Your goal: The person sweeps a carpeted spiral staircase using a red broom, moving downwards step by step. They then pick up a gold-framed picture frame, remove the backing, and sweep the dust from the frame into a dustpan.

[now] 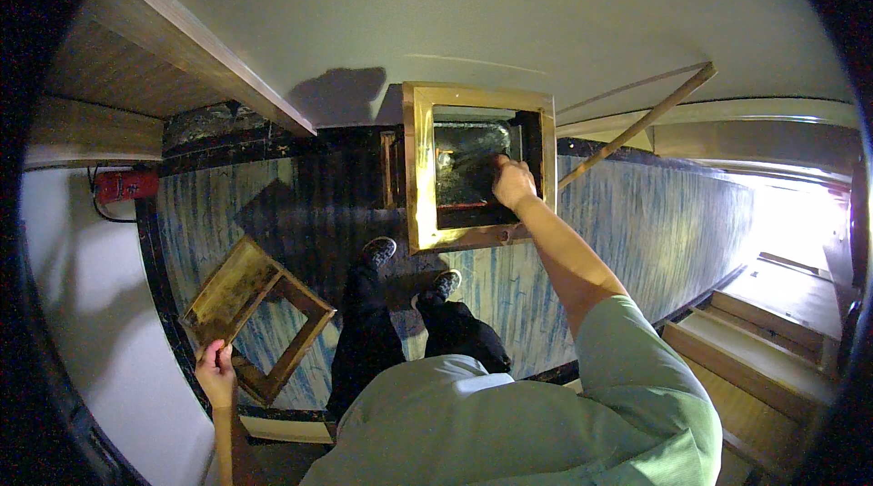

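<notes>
My left hand point(217, 371) pinches the corner of a wooden frame point(300, 336) with a stained panel across one side and an opening in the other. The frame is tilted over the striped floor at the lower left. Ahead of me stands a box-like fixture with a varnished wooden rim point(421, 172). My right hand point(515, 180) reaches inside that rim, over a dark, shiny surface point(470, 165). Its fingertips are partly hidden, and I cannot tell whether they hold anything.
A thin wooden stick point(634, 128) slants beside the fixture's right side, near the pale wall. A red box point(126, 186) with a black cable is at the left. Wooden steps or shelves point(750, 363) stand at the lower right. My shoes point(379, 251) are close below the fixture.
</notes>
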Motion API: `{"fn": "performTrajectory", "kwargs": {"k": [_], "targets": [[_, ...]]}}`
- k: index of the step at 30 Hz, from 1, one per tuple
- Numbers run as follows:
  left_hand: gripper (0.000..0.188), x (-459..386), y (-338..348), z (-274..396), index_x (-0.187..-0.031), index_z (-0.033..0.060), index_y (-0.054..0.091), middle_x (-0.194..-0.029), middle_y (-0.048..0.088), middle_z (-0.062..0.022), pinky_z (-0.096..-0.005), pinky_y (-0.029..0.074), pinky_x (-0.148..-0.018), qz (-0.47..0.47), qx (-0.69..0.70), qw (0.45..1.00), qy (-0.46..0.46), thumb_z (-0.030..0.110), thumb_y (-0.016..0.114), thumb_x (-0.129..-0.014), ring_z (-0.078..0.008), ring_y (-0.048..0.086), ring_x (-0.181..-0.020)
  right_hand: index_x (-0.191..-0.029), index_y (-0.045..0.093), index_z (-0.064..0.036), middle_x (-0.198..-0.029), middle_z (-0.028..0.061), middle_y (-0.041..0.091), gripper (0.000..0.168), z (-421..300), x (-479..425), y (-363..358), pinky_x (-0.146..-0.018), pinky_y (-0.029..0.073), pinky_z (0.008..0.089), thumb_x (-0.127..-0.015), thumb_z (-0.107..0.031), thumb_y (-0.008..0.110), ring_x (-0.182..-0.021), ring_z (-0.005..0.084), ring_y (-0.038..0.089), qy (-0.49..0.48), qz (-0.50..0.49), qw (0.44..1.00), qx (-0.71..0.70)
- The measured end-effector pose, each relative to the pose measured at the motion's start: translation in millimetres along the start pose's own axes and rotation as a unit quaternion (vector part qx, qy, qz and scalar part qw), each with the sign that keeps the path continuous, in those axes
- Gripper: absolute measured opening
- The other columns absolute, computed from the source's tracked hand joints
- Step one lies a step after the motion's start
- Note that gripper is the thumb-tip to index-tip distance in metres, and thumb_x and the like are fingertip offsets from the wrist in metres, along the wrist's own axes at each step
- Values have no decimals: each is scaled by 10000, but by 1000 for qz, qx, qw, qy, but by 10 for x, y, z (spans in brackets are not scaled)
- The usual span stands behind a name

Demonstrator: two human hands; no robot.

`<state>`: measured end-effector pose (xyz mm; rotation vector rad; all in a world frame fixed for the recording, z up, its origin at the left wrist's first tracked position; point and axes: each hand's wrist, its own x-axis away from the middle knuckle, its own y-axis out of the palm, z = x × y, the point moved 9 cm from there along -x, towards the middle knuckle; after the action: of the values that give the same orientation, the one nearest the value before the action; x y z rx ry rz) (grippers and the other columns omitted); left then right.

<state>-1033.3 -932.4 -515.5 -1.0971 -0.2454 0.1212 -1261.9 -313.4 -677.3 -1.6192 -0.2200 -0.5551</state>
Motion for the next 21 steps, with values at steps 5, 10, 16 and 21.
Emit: {"fn": "performTrajectory", "kwargs": {"k": [5,10,16,21], "targets": [[131,-68,40,18,-894,24,618,-787,600,-132,-325,470,-637,-9,11,1000,-16,94,651,-788,-282,581,-702,-1102,605,-106,-1141,147,584,385,-55,130,382,-912,419,390,-729,-180,547,-1132,311,500,-63,-218,961,159],[182,-76,61,-58,-943,44,620,-808,644,-144,-327,481,-626,-21,-25,999,4,167,651,-813,-245,612,-684,-858,563,-142,-924,55,565,236,82,-55,832,-808,431,393,-666,-276,597,-928,236,519,-136,-224,948,180],[164,-93,11,-12,-920,40,618,-759,614,-138,-328,461,-592,-11,-30,999,20,155,650,-808,-265,586,-656,-860,608,-158,-999,42,553,231,66,-66,924,-831,383,402,-668,-286,621,-983,226,485,-178,-221,931,227],[167,-116,-103,256,-915,27,614,-763,575,-141,-337,447,-598,10,-14,999,35,144,650,-801,-270,570,-676,-920,668,-169,-1128,48,548,265,-117,52,568,-877,333,410,-677,-270,636,-1091,232,447,-218,-195,915,277]]}}
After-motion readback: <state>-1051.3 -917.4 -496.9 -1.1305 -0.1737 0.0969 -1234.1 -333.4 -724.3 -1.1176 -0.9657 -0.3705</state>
